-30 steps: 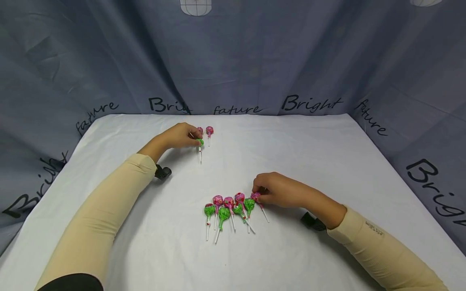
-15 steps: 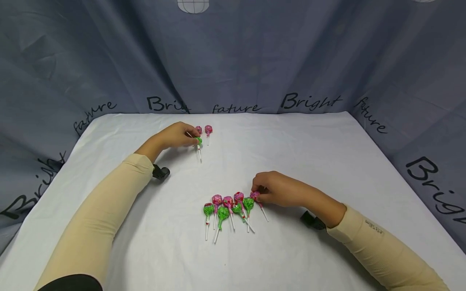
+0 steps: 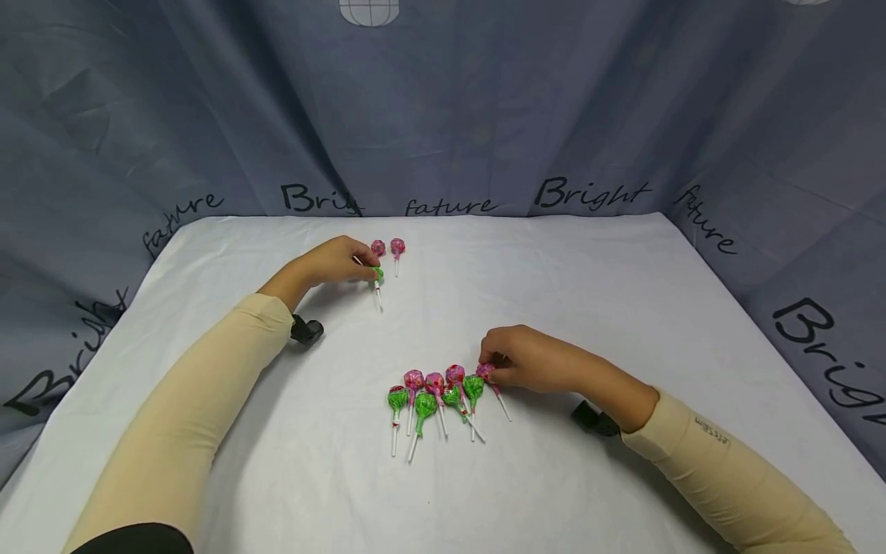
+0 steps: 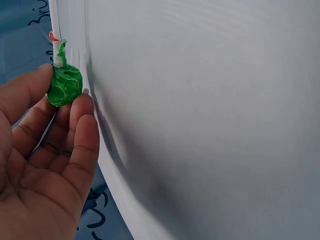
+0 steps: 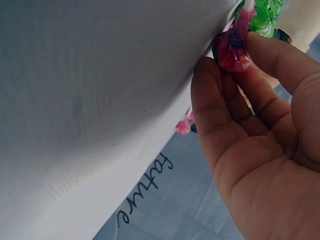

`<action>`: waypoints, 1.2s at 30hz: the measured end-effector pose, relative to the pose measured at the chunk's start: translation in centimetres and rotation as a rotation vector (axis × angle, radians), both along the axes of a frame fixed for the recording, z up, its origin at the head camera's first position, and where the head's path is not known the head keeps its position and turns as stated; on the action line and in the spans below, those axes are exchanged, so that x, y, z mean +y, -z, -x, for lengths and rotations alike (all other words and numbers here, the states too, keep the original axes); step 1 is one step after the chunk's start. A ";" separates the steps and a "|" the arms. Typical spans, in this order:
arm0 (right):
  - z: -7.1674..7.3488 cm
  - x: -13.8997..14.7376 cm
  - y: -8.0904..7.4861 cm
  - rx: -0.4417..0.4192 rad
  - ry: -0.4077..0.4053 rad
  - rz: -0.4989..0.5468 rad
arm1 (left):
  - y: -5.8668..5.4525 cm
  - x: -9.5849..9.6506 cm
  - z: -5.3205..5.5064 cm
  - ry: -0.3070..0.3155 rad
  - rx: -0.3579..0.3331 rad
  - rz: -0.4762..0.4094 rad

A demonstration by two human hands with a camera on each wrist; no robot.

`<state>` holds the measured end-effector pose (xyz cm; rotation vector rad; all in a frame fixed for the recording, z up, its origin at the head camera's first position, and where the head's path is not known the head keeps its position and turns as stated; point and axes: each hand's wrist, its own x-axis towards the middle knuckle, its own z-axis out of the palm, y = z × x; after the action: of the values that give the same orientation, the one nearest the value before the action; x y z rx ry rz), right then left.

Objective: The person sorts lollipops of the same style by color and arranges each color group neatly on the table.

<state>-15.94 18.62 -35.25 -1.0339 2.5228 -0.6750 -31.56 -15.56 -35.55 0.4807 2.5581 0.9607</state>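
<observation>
Near the back left of the table, my left hand pinches a green-wrapped lollipop by its head; its white stick points toward me. Just beyond those fingertips lie two pink lollipops, one nearer the hand and one to its right. My right hand holds another pink lollipop by the head, at the right end of a cluster of several pink and green lollipops. Beside it in that cluster is a green lollipop. Sticks in the cluster point mostly toward me, and some cross.
A white cloth covers the table. Behind and at both sides hangs a grey-blue curtain with printed writing. Each wrist carries a small black camera, such as the left one.
My left hand has shifted very slightly toward me with the green lollipop, so the pink one beyond shows more fully. The right hand and the cluster stay put.
</observation>
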 end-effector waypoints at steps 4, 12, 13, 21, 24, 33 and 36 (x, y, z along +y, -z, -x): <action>0.0 0.1 0.1 0.000 -0.003 0.007 | 0.3 0.7 0.4 -0.009 -0.009 0.010; 0.0 0.1 0.1 0.005 -0.005 0.010 | 0.4 1.5 0.8 -0.030 0.013 0.044; 0.0 0.0 0.1 0.005 -0.005 0.010 | 0.3 1.5 0.7 -0.032 0.014 0.046; 0.0 -0.1 -0.1 -0.003 -0.005 0.008 | -0.1 1.2 0.3 -0.042 0.001 0.018; -0.1 -0.1 -0.1 -0.004 -0.004 0.004 | -0.2 1.1 0.3 -0.029 0.012 0.003; 0.0 -0.1 -0.1 0.000 -0.004 0.001 | -0.8 0.1 -0.8 0.033 0.032 0.016; 0.0 -0.1 0.0 0.003 -0.003 -0.002 | -0.9 -0.2 -1.1 0.076 0.026 0.041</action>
<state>-15.92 18.55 -35.21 -1.0378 2.5236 -0.6701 -30.44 -15.79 -34.63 0.5776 2.5580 0.8789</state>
